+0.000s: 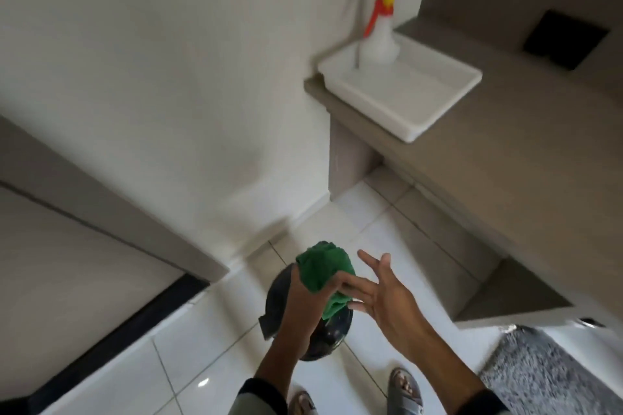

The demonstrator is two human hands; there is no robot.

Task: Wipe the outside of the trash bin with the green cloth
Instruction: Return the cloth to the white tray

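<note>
A small round black trash bin point(332, 335) lined with a dark bag stands on the white tiled floor below me, partly hidden by my arms. My left hand point(305, 293) is closed on a bunched green cloth point(323, 268), held above the bin's rim. My right hand point(387, 293) hovers just to the right of the cloth with fingers spread, its fingertips near the cloth's lower fold, holding nothing.
A white tray point(404, 91) with a spray bottle point(382, 30) sits on a grey-brown counter point(522, 158) at right. A grey door frame point(101, 205) runs along the left. A grey rug point(546, 374) lies at bottom right. My sandalled feet point(404, 387) stand by the bin.
</note>
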